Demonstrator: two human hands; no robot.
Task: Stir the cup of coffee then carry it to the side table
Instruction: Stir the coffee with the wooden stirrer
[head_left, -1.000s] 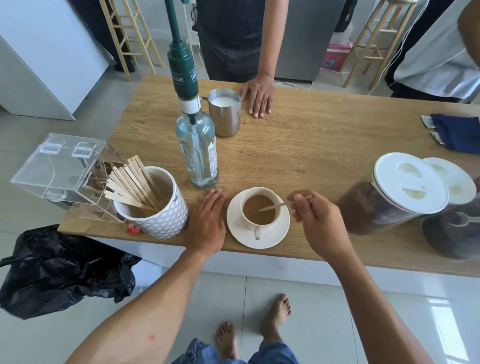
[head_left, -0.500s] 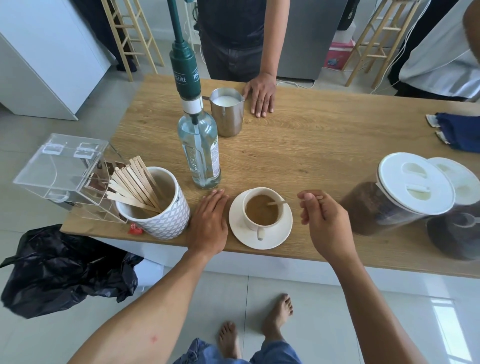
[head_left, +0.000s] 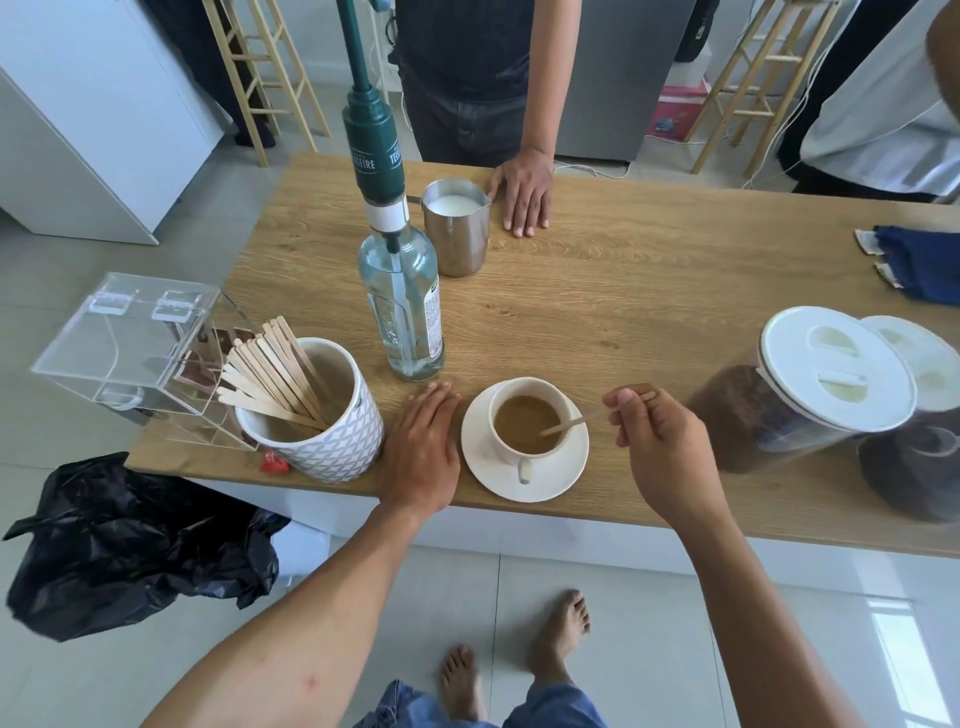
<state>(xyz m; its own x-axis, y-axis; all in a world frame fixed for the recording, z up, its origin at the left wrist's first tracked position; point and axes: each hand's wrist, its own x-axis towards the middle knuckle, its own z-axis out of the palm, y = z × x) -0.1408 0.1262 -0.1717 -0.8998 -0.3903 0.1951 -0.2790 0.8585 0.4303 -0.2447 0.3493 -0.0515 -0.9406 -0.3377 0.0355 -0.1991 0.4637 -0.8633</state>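
Note:
A white cup (head_left: 524, 422) of light-brown coffee stands on a white saucer (head_left: 550, 480) near the front edge of the wooden table (head_left: 649, 312). A thin wooden stir stick (head_left: 571, 423) slants into the coffee from the right. My right hand (head_left: 660, 441), just right of the saucer, pinches the stick's upper end between thumb and fingers. My left hand (head_left: 423, 447) lies flat on the table, fingers together, beside the saucer's left rim.
A patterned white holder (head_left: 322, 447) with several wooden sticks and a clear acrylic box (head_left: 130, 343) stand left. A pump bottle (head_left: 400, 306) and steel milk jug (head_left: 456, 234) stand behind. Two lidded jars (head_left: 826, 384) stand right. Another person's hand (head_left: 522, 195) rests on the far edge.
The stick's tip has swung around inside the cup, from the middle, to the far side, now to the near right. My right hand shifted slightly; my left hand stayed flat.

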